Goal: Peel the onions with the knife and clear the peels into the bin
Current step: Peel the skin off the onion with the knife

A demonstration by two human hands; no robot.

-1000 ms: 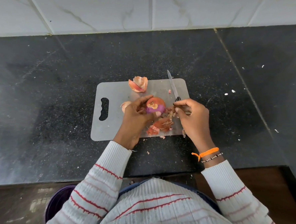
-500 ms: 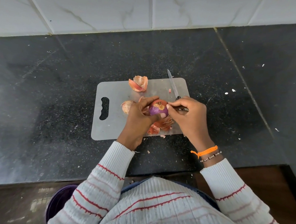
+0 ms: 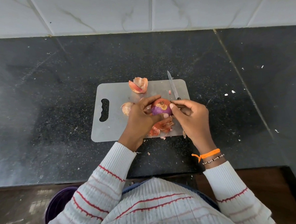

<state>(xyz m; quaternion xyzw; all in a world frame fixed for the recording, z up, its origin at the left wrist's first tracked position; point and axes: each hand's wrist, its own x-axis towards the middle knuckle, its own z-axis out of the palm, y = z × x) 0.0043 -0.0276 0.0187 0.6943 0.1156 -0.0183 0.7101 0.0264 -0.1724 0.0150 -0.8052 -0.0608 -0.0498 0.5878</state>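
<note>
The left hand (image 3: pixel 140 117) cups the onion (image 3: pixel 161 108) over the board (image 3: pixel 117 126). The right hand (image 3: pixel 191 119) grips the knife (image 3: pixel 173 87), blade pointing far, thumb on the onion's right side. Peels (image 3: pixel 162 126) lie near, another peel (image 3: pixel 138 85) far. A bin (image 3: pixel 57 205) sits near-left.

The right hand (image 3: pixel 190 117) has closed in; its thumb now presses the onion (image 3: pixel 161 108).
</note>
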